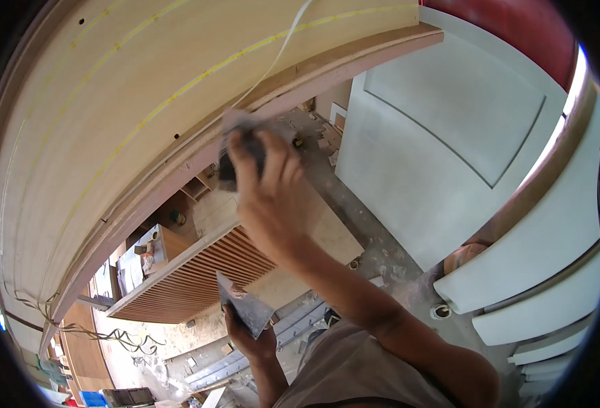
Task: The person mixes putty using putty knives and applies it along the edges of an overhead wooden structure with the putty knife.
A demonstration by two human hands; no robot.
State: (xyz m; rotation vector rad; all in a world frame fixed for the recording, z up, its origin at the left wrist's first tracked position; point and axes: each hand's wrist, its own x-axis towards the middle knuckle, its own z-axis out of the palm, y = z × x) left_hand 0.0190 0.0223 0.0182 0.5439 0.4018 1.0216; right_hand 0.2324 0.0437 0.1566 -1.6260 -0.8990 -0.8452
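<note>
My right hand (272,197) is raised, its fingers wrapped around a dark, wide-bladed scraper (228,166), blurred by motion. The scraper's grey upper end is near the pinkish lower edge of a wooden ceiling trim (283,103); whether they touch I cannot tell. Lower down, my left hand (258,344) grips a flat grey metal plate (249,309), tilted with one corner pointing up. Some whitish smears show on the plate. A thin white cable (283,51) hangs from the ceiling panel (157,61) down behind the scraper.
A slatted wooden counter (198,279) stands below. A large pale door panel (442,143) leans at the right, with several white curved panels (531,272) beyond it. Loose wires (120,336) dangle at the lower left. Debris litters the grey floor (388,251), and a small can (441,311) stands there.
</note>
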